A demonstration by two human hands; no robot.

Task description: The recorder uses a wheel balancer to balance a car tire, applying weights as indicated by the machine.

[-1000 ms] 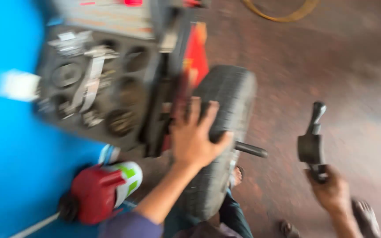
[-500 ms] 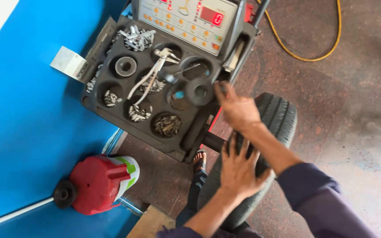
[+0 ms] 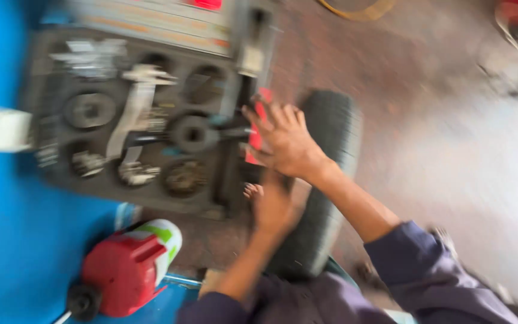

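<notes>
Now both hands: right hand (image 3: pixel 286 144) spread, left hand (image 3: pixel 271 207) against the tyre (image 3: pixel 331 180).

Tyre (image 3: pixel 331 126) right of tool tray (image 3: pixel 49 120); canister (image 3: pixel 124 273) below tray.

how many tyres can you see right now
1. The black tyre stands upright beside the grey tool tray, with the left hand and right hand against it; blur may hide others.

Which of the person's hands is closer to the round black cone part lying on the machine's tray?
Right. The right hand reaches just beside the round black cone; the left hand sits lower, against the tyre.
</notes>
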